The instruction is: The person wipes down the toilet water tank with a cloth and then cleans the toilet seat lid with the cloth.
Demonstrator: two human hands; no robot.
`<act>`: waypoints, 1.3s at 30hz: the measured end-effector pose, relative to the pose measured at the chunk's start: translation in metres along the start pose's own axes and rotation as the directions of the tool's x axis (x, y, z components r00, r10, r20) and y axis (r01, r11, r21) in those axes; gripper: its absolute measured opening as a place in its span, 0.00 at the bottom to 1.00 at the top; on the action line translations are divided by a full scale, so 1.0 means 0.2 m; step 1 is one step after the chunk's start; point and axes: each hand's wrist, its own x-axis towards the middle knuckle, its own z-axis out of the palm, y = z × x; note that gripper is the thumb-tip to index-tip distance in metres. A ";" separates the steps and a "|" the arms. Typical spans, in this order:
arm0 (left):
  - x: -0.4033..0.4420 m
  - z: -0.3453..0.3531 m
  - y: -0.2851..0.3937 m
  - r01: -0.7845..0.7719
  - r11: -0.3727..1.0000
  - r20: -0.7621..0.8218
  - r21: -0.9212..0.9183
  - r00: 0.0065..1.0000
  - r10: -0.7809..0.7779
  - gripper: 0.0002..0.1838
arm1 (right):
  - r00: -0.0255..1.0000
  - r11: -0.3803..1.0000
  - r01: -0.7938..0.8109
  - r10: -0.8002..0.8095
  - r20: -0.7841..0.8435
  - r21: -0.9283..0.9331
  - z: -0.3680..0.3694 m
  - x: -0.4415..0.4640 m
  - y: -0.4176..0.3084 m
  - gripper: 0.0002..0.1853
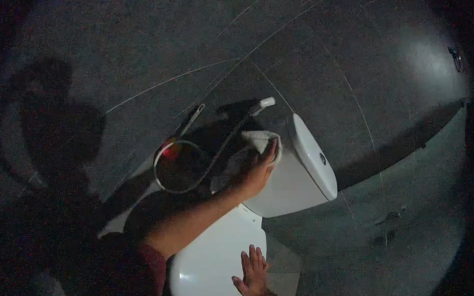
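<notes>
My left hand (261, 170) reaches in from the left and holds a white cloth (263, 141) against the side of the white toilet tank (280, 188). Its fingers press over the cloth near the tank's upper left edge. Lower down, my right hand (253, 275) lies flat on the closed white toilet lid (215, 258), fingers spread, holding nothing. The tank lid (313, 156) is in place, with a round flush button (322, 158) on it.
A looped hose (155, 171) hangs left of the tank, running to a white sprayer head (267, 102) near the wall. A slim metal fitting (196, 119) is on the dark tiled wall (191, 40). A glass panel (416, 194) stands at the right, below a metal wall fixture (456, 59).
</notes>
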 end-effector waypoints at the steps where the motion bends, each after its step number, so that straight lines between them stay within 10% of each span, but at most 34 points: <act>1: 0.02 0.01 0.01 -0.005 0.999 0.011 -0.035 1.000 0.005 0.46 | 1.000 1.000 -0.004 0.004 0.013 -0.002 -0.02 -0.02 0.01 0.48; 8: 0.16 0.03 -0.07 -0.170 0.983 -0.132 -0.069 0.978 0.160 0.40 | 0.999 0.999 0.029 -0.028 -0.022 0.016 0.03 0.00 0.04 0.48; 14: 0.22 0.02 -0.08 0.107 0.979 0.030 -0.174 0.994 -0.103 0.33 | 0.993 0.995 0.085 -0.081 -0.090 0.044 0.07 0.02 0.08 0.47; 15: 0.21 0.10 -0.14 -0.114 0.990 -0.236 -0.081 0.968 0.092 0.32 | 0.993 0.996 0.081 -0.078 -0.091 0.033 0.08 0.02 0.08 0.47; 19: 0.11 0.15 -0.16 -0.047 0.998 -0.258 0.034 0.965 0.054 0.31 | 0.998 0.999 0.035 -0.035 -0.049 -0.003 0.03 0.02 0.04 0.48; 21: 0.03 0.01 -0.10 0.172 0.954 0.073 -0.247 0.985 -0.159 0.31 | 0.999 0.999 0.035 -0.036 -0.039 -0.032 0.04 0.02 0.04 0.48; 28: -0.03 0.05 -0.09 -0.038 0.999 0.028 0.015 0.999 0.037 0.39 | 1.000 1.000 -0.004 0.003 -0.015 -0.024 0.04 0.02 0.05 0.49; 31: 0.17 0.05 0.02 -0.297 0.922 -0.091 -0.248 0.955 0.283 0.42 | 1.000 0.999 0.020 -0.021 -0.021 -0.043 0.05 0.01 0.05 0.48; 33: 0.25 0.10 -0.02 -0.301 0.953 -0.304 -0.033 0.911 0.278 0.39 | 0.999 0.999 0.020 -0.021 -0.030 -0.048 0.06 0.01 0.06 0.48; 39: 0.18 0.18 -0.26 0.226 0.964 0.104 -0.138 0.971 -0.213 0.37 | 0.997 0.998 0.046 -0.048 -0.059 -0.032 0.06 0.01 0.07 0.48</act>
